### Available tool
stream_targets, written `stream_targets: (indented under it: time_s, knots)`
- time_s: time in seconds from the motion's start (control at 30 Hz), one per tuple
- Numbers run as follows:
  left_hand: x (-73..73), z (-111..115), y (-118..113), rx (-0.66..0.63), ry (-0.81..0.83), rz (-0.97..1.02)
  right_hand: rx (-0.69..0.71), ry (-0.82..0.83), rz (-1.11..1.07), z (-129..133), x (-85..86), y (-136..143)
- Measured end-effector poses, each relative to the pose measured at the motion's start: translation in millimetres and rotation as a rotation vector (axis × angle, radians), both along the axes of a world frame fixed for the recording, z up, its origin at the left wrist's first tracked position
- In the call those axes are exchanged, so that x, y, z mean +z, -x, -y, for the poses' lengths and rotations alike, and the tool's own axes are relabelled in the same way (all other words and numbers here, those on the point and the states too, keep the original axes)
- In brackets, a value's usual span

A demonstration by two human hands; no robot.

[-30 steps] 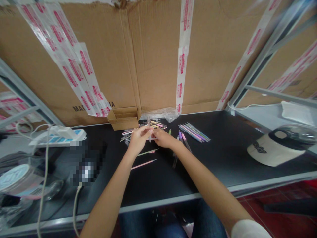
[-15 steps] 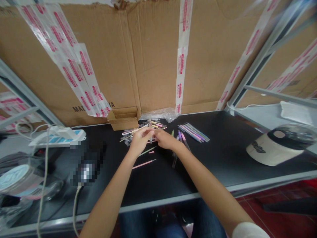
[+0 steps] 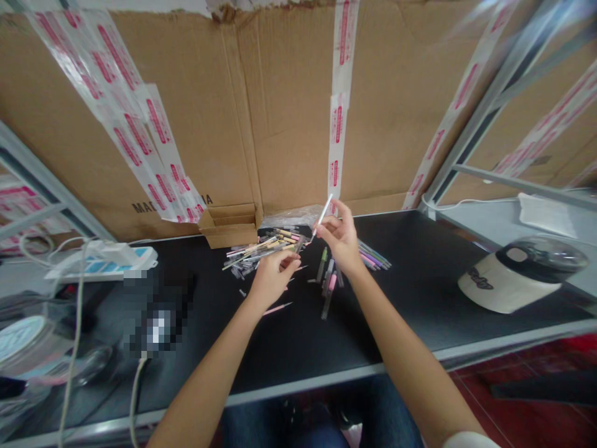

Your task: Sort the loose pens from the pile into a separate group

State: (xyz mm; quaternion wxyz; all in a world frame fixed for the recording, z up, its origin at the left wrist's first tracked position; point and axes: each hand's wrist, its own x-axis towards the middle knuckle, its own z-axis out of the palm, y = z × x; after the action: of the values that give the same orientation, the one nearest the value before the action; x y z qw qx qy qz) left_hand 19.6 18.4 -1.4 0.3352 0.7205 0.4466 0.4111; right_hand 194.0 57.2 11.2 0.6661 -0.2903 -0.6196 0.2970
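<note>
My right hand (image 3: 341,241) is closed on a thin white pen refill (image 3: 323,213), which slants up past the fingertips with its tip pointing down to the left. Close beside it, my left hand (image 3: 274,274) pinches a clear pen barrel (image 3: 300,244). The refill tip is near the barrel's upper end; I cannot tell if they touch. Behind the hands spreads a pile of pen parts (image 3: 249,250), with clear tubes and coloured refills. A pink refill (image 3: 278,308) lies in front of my left hand. Several pens with clear caps, one pink (image 3: 331,283), lie below my right hand.
A row of coloured pens (image 3: 379,257) lies partly behind my right wrist. At the back stand a small open carton (image 3: 229,231) and crumpled plastic (image 3: 293,216). Left are a power strip (image 3: 105,264) and cables; right, a cream container with a clear lid (image 3: 506,280).
The hands were together over a clear barrel; now they are apart. My right hand has moved up and right and now holds the white refill. My left hand is slightly lower.
</note>
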Motion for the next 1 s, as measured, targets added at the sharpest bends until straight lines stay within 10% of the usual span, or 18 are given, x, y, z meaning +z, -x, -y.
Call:
stream_targets:
  time_s: [0.43, 1.0]
  knots:
    - [-2.1, 2.2, -0.6, -0.015, -0.069, -0.137, -0.11, -0.094, 0.068, 13.7, 7.3, 7.4]
    - [-3.4, -0.4, -0.6, -0.01, -0.025, -0.044, 0.098, -0.019, 0.124, 14.8, 8.0, 3.0]
